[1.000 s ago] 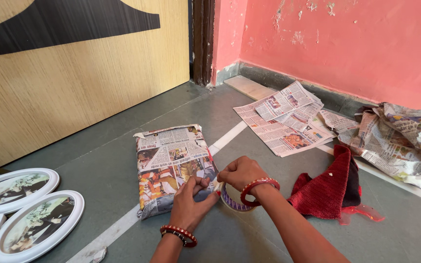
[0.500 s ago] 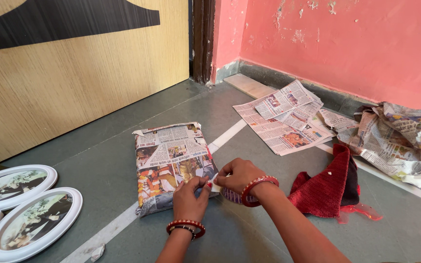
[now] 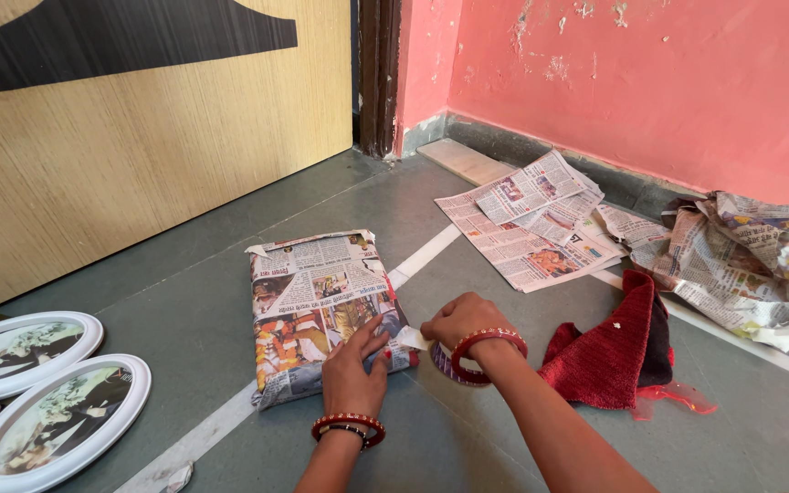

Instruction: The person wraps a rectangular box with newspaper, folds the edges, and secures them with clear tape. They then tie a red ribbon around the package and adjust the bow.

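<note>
A flat parcel wrapped in newspaper (image 3: 317, 301) lies on the grey floor. My left hand (image 3: 355, 370) rests flat on its near right corner, fingers spread, pressing down a strip of pale tape (image 3: 410, 338). My right hand (image 3: 463, 321) grips a roll of tape (image 3: 447, 363) just right of the parcel, with the strip stretched from the roll to the parcel's edge. Both wrists wear red bangles.
Oval white photo frames (image 3: 52, 418) lie at the lower left. Loose newspaper sheets (image 3: 531, 219) and crumpled newspaper (image 3: 746, 256) lie by the pink wall. A red knitted cloth (image 3: 614, 351) sits right of my right arm. A wooden door (image 3: 120, 137) stands behind.
My left hand has opened out flat on the parcel's corner. My right hand has pulled the tape roll slightly right, drawing the strip out.
</note>
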